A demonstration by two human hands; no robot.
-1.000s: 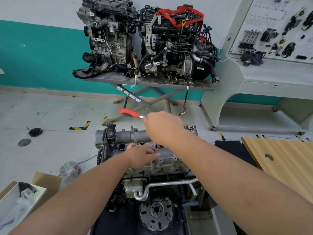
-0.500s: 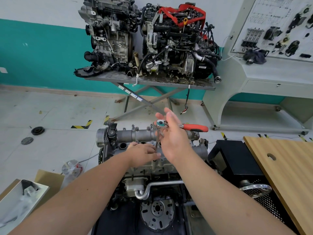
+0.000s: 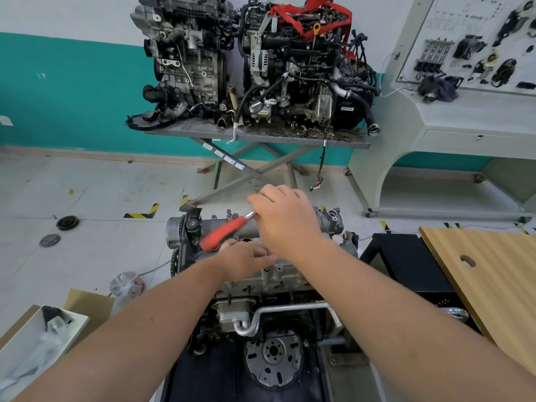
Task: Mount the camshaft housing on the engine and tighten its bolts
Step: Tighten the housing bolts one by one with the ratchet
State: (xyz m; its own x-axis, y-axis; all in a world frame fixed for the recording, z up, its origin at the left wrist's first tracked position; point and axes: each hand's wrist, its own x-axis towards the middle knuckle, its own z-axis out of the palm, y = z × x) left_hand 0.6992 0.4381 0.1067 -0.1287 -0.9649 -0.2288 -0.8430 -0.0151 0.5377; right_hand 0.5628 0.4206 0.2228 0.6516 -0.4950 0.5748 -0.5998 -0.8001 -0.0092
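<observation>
camshaft housing (image 3: 255, 227) already seated on top of the engine (image 3: 261, 288), low centre of view. cast metal, so likely rigid and heavy; won't flex, no need to lift now. right hand (image 3: 285, 220) curled over the head end of the ratchet (image 3: 224, 232), red handle sticking out left. left hand (image 3: 246, 258) resting on the housing just beside the drive point, fingers bent, probably steadying the extension; contact hidden. bolts small, likely oily. best grip: palm down on ratchet head, swing by the red handle.
</observation>
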